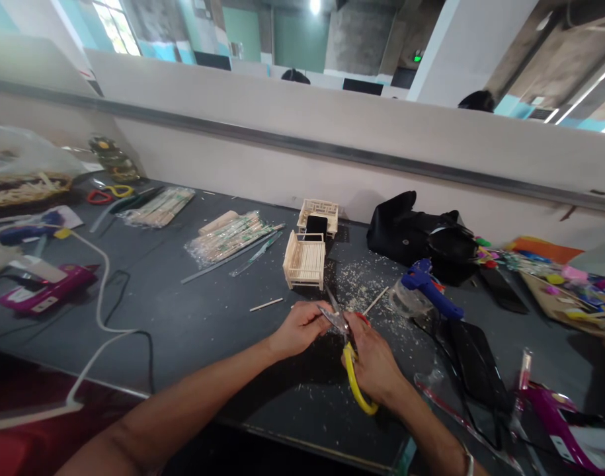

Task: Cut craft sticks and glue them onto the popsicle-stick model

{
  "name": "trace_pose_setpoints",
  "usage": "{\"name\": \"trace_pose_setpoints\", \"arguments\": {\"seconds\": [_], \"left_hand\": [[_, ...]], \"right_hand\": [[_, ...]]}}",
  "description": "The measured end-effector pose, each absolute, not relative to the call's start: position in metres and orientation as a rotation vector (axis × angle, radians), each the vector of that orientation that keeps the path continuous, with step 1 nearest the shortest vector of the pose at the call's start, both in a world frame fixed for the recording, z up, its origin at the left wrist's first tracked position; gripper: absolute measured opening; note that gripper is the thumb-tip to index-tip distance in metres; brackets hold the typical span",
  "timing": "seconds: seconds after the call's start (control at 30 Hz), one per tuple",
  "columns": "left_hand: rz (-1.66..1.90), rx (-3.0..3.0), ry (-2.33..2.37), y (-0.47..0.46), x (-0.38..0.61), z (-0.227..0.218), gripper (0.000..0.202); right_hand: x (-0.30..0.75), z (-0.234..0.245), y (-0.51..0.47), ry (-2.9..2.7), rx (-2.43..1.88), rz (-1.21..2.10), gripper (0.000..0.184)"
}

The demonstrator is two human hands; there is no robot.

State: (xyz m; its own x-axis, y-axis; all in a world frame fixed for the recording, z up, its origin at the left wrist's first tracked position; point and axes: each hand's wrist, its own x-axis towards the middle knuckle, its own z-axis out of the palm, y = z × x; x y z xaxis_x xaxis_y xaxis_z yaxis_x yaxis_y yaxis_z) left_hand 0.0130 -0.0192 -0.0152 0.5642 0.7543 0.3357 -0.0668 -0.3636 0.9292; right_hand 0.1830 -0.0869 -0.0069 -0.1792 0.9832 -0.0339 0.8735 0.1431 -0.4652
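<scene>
the right hand (374, 363) is closed around yellow-handled metal scissors (352, 378), blades parted, low over the dark grey table (207, 324). the left hand (297, 328) pinches its fingers at the blades; what it grips is too small to tell. a pale wooden-stick miniature bench (305, 260) stands just beyond, among scattered shavings.

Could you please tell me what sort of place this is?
Probably a craft workbench: small stick-built furniture models, a blue glue gun and packets of sticks lie on the table, and the right hand holds scissors.
</scene>
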Motion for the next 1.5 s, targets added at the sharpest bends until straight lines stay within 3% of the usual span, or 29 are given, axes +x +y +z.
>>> {"name": "trace_pose_setpoints", "arguments": {"seconds": [0.23, 0.37, 0.5, 0.67, 1.07, 1.5], "left_hand": [[0.897, 1.677, 0.543, -0.018, 0.012, -0.016, 0.055], [0.88, 1.695, 0.565, -0.018, 0.012, -0.016, 0.054], [0.969, 1.862, 0.68, -0.022, 0.013, -0.018, 0.041], [1.05, 2.057, 0.707, -0.023, 0.014, -0.024, 0.026], [1.042, 2.087, 0.654, -0.022, 0.008, -0.02, 0.032], [0.984, 2.077, 0.539, -0.019, 0.007, -0.018, 0.038]], "right_hand": [[0.186, -0.01, -0.086, -2.157, -1.767, 0.586, 0.061], [0.187, -0.013, -0.086, -2.162, -1.756, 0.579, 0.049], [0.184, -0.015, -0.087, -2.109, -1.793, 0.563, 0.044], [0.182, -0.013, -0.086, -2.08, -1.809, 0.553, 0.052], [0.181, -0.007, -0.09, -2.14, -1.804, 0.553, 0.064], [0.183, -0.007, -0.089, -2.149, -1.703, 0.635, 0.053]]}}
